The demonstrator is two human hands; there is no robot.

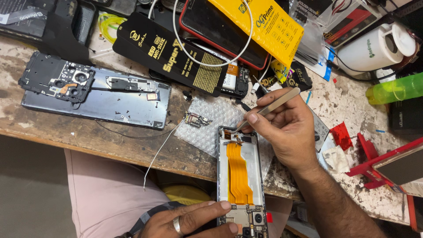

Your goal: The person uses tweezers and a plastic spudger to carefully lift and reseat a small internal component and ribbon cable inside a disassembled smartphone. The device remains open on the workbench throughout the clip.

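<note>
Tweezers (271, 105) pinched in the right hand (288, 128) probe the opened phone (240, 176), which the left hand (189, 220) grips steady over the tabletop (110, 141) edge.

Your workbench (66, 128) is worn wood, its top scuffed and flecked with pale paint. On it lie a grey phone back cover (94, 103), a sheet of bubble wrap (207, 128), a black screen-protector box (176, 57), a white tape roll (374, 46), and what may be a red plastic stand (368, 165).
</note>
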